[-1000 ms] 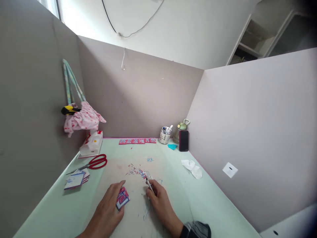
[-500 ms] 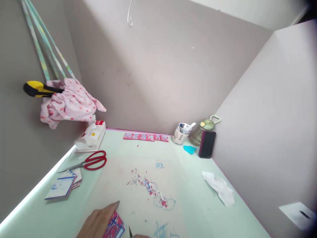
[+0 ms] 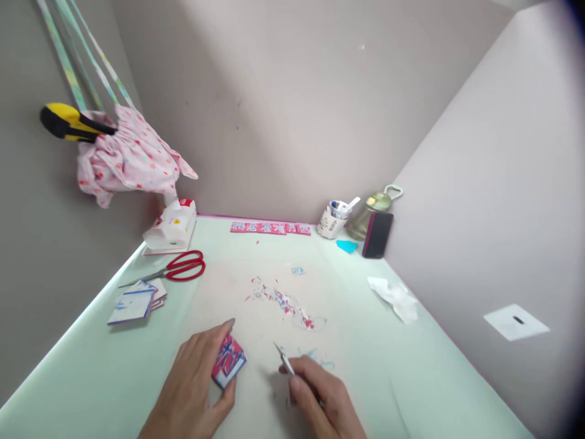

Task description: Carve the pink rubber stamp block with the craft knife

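Between the thumb and fingers of my left hand (image 3: 196, 375) is a small square carving block (image 3: 229, 361), its top pink with blue marks and pale cut areas. My right hand (image 3: 320, 390) grips a slim craft knife (image 3: 284, 358) like a pen. The blade points up and left, a short way to the right of the block and apart from it. Beyond both hands, red, white and blue shavings (image 3: 286, 302) lie scattered over a pale sheet (image 3: 219, 283) that bears blue handwriting.
Red-handled scissors (image 3: 185, 266) and a stack of white blocks (image 3: 132, 305) lie left. Pink character tiles (image 3: 270, 228) line the back edge. At the back right stand a pen cup (image 3: 332, 219), a bottle (image 3: 365, 216) and a phone (image 3: 378, 235); crumpled tissue (image 3: 393, 299) lies right.
The view has tipped downward, so both hands show more fully. My right hand with the knife has come into view, farther from the block than before. My left hand still holds the block.
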Demonstrator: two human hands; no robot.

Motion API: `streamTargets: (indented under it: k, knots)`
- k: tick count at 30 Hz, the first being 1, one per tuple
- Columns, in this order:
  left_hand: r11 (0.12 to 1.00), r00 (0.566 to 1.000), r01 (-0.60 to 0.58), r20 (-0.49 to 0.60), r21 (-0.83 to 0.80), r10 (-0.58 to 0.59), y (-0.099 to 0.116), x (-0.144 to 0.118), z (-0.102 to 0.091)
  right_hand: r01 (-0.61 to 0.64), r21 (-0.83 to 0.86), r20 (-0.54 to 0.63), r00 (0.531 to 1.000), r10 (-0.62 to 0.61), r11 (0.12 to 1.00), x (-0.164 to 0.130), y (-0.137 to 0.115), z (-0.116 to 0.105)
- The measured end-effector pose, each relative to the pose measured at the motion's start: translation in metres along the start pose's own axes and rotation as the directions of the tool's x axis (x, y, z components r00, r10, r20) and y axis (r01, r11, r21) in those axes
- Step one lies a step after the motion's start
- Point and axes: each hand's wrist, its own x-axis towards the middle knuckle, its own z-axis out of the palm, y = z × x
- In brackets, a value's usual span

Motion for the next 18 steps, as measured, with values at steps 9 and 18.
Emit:
streamTargets:
  k: [9, 18]
  knots:
    - [0.996, 0.99, 0.062, 0.13, -0.07, -0.052, 0.001, 0.0, -0.001, 0.204, -0.379, 0.055, 0.979, -0.198, 0.903, 0.002, -0.002, 0.008]
    - [0.989, 0.987, 0.099, 0.136, -0.111, -0.084, 0.001, 0.001, 0.0, 0.267, -0.493, 0.11, 0.963, -0.245, 0.828, 0.006, -0.007, 0.009]
